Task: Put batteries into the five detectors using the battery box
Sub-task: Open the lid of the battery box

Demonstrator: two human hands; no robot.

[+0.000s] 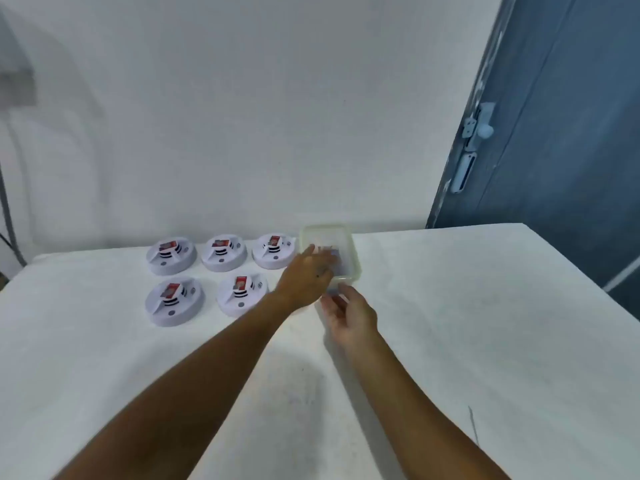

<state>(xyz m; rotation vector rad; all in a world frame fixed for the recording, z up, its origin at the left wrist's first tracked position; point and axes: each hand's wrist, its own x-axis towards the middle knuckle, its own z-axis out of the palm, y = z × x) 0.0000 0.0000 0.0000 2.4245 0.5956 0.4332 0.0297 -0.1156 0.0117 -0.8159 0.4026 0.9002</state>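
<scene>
Five round white detectors lie face up on the white table, three in a back row (171,255) (224,252) (274,250) and two in front (174,301) (242,294). Each shows a red-labelled part in its open middle. Right of them stands the translucent battery box (348,244); what is inside it is blurred. My left hand (308,273) reaches across and rests on the box's top with its fingers stretched out. At the near end of the box, my right hand (349,311) has its thumb and loosely bent fingers touching the rim. Both hands are motion-blurred.
The table (467,306) is covered in white cloth and stands against a white wall. Its right edge runs beside a blue-grey door (554,133). A dark stand or cable is at the far left edge (8,220).
</scene>
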